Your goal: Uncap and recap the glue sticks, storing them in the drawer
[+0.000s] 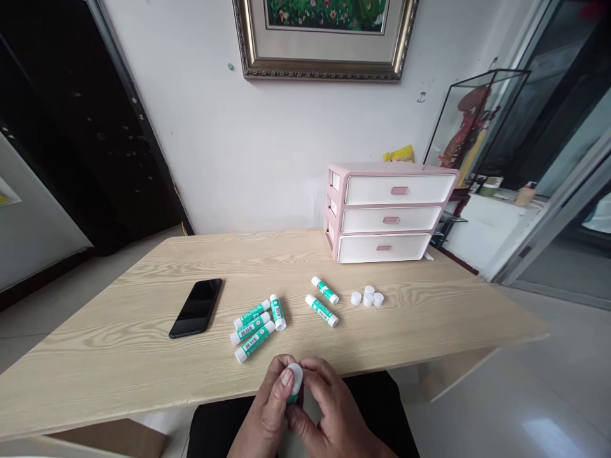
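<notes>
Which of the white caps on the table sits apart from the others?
The leftmost white cap in the head view: a clear gap separates it from the other three white caps, which sit bunched together.

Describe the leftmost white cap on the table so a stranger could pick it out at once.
At the back of the light wood-grain table stands a pink-and-white three-drawer unit. In front of it lies a small group of white round caps. The leftmost cap is the one: it sits slightly apart, while the other three huddle together.
</notes>
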Demonstrator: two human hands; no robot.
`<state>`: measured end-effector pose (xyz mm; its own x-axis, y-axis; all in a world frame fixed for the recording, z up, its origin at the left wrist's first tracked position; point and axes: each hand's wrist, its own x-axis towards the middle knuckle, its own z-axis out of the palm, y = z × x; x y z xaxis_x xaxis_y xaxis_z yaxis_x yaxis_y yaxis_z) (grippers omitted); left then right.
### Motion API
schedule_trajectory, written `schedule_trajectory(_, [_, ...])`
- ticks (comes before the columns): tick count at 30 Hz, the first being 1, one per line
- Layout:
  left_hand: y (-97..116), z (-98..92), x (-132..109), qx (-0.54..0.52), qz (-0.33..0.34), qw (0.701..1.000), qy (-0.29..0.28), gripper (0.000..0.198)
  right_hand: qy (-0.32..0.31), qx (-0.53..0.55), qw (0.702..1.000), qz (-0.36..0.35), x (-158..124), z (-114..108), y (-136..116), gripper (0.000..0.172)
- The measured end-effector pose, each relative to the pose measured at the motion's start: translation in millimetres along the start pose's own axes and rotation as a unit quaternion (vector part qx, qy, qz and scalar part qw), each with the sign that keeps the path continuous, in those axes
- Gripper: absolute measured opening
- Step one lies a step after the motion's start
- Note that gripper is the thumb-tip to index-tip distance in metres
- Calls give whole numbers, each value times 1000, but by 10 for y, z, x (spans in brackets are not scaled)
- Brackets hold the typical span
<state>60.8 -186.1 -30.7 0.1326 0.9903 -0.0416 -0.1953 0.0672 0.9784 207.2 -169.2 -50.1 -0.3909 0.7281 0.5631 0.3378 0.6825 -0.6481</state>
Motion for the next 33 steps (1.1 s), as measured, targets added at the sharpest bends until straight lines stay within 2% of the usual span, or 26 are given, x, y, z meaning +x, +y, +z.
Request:
schedule_trajectory(4, [24, 49, -4, -16, 9, 1000, 5, 53, 0, -39, 999, 23, 9, -5, 21, 37])
schedule_trajectory(7, [95, 46, 1, 18, 9, 1000, -2, 57, 31, -75, 995, 62, 78, -83, 51, 30])
schedule_trajectory(10, [133, -6, 18, 55, 17, 997, 50, 55, 70, -149, 983, 84, 205, -182, 134, 26])
schedule_trajectory(14, [85, -148, 38, 141, 64, 978, 139, 46, 69, -264, 959, 79, 387, -270, 280, 27])
schedule_trajectory(16, [67, -246, 52, 246, 102, 947, 178, 41, 71, -301, 948, 76, 451, -280, 337, 26])
schedule_trajectory(17, [68, -300, 66, 307, 131, 921, 199, 38, 75, -315, 943, 74, 474, -277, 357, 25])
schedule_trajectory(19, [93, -413, 110, 427, 200, 850, 233, 32, 80, -334, 937, 68, 511, -262, 382, 23])
schedule_trajectory(21, [136, -519, 171, 529, 245, 775, 244, 30, 84, -348, 931, 62, 539, -242, 391, 20])
schedule_trajectory(24, [195, -626, 254, 644, 221, 694, 234, 29, 84, -370, 923, 60, 572, -215, 401, 14])
schedule_trajectory(26, [212, -652, 285, 690, 183, 665, 219, 28, 81, -385, 917, 64, 588, -199, 417, 11])
schedule_trajectory(28, [210, -654, 298, 715, 151, 651, 206, 27, 78, -396, 912, 70, 599, -185, 441, 8])
schedule_trajectory(33, [172, -654, 308, 729, 116, 647, 194, 29, 76, -400, 910, 75, 606, -158, 508, 12])
